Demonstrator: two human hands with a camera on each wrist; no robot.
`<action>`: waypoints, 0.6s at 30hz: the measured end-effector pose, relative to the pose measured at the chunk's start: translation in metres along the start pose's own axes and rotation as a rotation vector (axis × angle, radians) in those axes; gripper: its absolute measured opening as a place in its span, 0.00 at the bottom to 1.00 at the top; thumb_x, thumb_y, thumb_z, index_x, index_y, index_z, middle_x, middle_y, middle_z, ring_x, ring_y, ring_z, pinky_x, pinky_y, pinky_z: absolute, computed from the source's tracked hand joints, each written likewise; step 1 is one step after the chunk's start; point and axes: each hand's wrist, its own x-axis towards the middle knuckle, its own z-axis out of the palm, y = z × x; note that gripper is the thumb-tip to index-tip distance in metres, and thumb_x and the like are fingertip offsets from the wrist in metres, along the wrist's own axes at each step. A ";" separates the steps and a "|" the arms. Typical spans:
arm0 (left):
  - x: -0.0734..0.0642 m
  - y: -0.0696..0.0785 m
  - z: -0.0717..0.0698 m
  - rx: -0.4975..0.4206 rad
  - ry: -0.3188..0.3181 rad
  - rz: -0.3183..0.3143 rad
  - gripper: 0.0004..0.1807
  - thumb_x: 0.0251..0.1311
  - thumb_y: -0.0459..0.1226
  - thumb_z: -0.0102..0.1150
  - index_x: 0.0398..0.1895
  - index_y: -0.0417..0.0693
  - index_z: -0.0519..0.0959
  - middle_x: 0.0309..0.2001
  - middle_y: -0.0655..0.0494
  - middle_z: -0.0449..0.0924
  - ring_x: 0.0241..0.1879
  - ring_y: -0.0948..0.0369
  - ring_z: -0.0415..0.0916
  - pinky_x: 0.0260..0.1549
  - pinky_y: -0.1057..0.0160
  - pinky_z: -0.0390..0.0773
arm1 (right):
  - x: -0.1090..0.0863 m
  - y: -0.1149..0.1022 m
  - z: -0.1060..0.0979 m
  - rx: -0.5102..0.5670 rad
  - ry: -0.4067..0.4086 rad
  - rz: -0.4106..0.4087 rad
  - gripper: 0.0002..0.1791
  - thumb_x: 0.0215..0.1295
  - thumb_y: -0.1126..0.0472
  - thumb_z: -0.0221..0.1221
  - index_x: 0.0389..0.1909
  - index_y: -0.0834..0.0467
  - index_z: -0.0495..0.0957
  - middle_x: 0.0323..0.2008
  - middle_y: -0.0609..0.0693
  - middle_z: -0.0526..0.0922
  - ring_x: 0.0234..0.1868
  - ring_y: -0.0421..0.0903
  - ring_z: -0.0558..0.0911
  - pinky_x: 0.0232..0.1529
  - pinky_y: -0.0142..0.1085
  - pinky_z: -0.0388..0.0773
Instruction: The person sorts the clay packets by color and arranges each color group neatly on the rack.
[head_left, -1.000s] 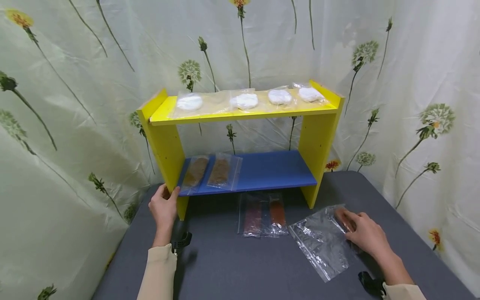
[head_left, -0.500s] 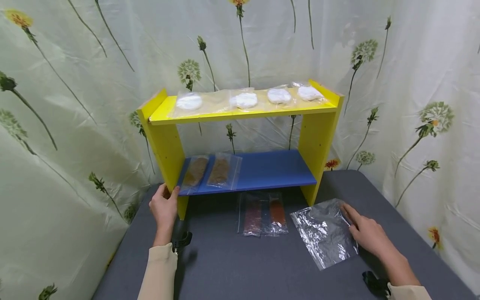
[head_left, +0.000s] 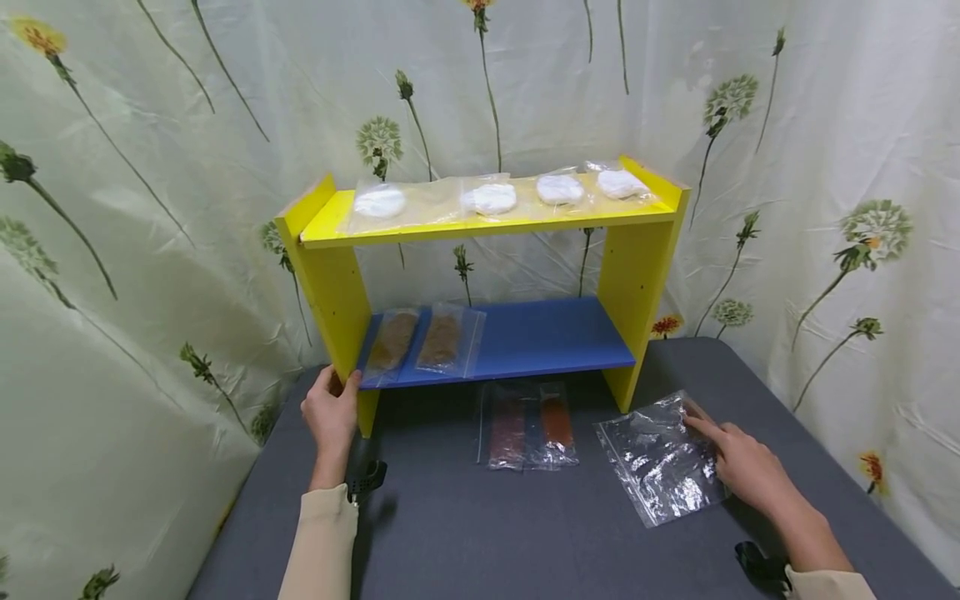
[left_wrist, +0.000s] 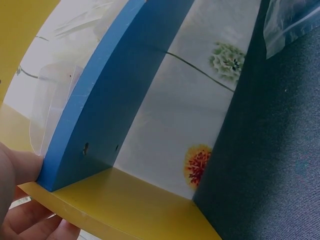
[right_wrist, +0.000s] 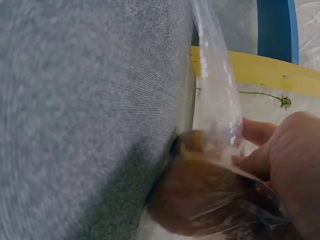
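Spreading leftward, a clear bag (head_left: pixel 660 463) is pinched by right-hand fingers (head_left: pixel 707 428).

Head view: from above and in front of the yellow-and-blue shelf unit (head_left: pixel 540 329), looking forward and down, far enough back to fit the whole unit. Left wrist view: very near the unit's left end, tipped sideways, facing in beneath its blue board (left_wrist: pixel 115 100); it shares the left hand (head_left: pixel 331 415) and that end with the head view. Right wrist view: low over the table (right_wrist: pixel 85 100), right of the unit, also tipped sideways, close to a clear bag (right_wrist: pixel 220 90); the head view shares that bag, the right hand (right_wrist: pixel 295 155) and the unit's right end panel (head_left: pixel 641 283).
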 end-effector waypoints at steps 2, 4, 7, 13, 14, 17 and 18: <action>0.000 0.000 0.000 0.008 0.004 0.004 0.19 0.64 0.45 0.68 0.53 0.45 0.83 0.45 0.45 0.87 0.40 0.49 0.84 0.39 0.49 0.81 | 0.000 0.000 0.001 0.021 0.014 0.003 0.30 0.64 0.75 0.49 0.67 0.57 0.73 0.45 0.65 0.79 0.36 0.61 0.81 0.24 0.47 0.72; 0.000 0.000 -0.001 0.012 0.005 0.007 0.19 0.64 0.45 0.68 0.53 0.45 0.83 0.45 0.45 0.87 0.40 0.50 0.84 0.39 0.49 0.81 | 0.000 -0.001 0.003 0.050 0.040 0.000 0.28 0.66 0.74 0.48 0.66 0.56 0.75 0.46 0.64 0.80 0.38 0.62 0.81 0.25 0.47 0.72; -0.001 0.001 0.000 0.001 0.001 0.004 0.19 0.64 0.44 0.68 0.53 0.45 0.83 0.45 0.44 0.86 0.40 0.49 0.84 0.39 0.49 0.82 | 0.001 -0.002 0.006 0.086 0.085 -0.011 0.23 0.72 0.68 0.48 0.64 0.54 0.79 0.49 0.62 0.82 0.44 0.65 0.81 0.30 0.53 0.75; 0.000 0.001 -0.001 0.012 0.007 -0.003 0.19 0.64 0.45 0.68 0.53 0.45 0.83 0.45 0.45 0.87 0.39 0.51 0.84 0.37 0.58 0.80 | 0.004 -0.012 0.010 0.120 0.088 -0.040 0.23 0.69 0.62 0.60 0.64 0.53 0.78 0.43 0.54 0.80 0.29 0.45 0.74 0.25 0.41 0.68; 0.000 0.001 -0.001 0.018 0.007 -0.001 0.19 0.64 0.45 0.68 0.53 0.46 0.83 0.45 0.46 0.87 0.39 0.51 0.84 0.36 0.59 0.79 | 0.005 -0.014 0.009 0.120 0.084 -0.042 0.24 0.67 0.64 0.61 0.64 0.53 0.78 0.43 0.53 0.80 0.28 0.43 0.71 0.25 0.39 0.65; 0.000 0.001 -0.002 0.022 0.004 0.003 0.19 0.64 0.45 0.68 0.53 0.46 0.83 0.45 0.46 0.87 0.39 0.51 0.84 0.35 0.61 0.78 | 0.006 -0.021 0.007 0.122 0.086 -0.063 0.26 0.65 0.67 0.60 0.64 0.52 0.78 0.44 0.52 0.80 0.27 0.42 0.70 0.24 0.38 0.64; -0.001 0.001 -0.003 0.022 0.003 0.005 0.19 0.64 0.45 0.68 0.53 0.46 0.83 0.44 0.46 0.87 0.39 0.51 0.84 0.35 0.61 0.78 | 0.006 -0.023 0.006 0.124 0.086 -0.070 0.26 0.65 0.68 0.59 0.64 0.51 0.78 0.45 0.51 0.80 0.27 0.42 0.71 0.24 0.37 0.64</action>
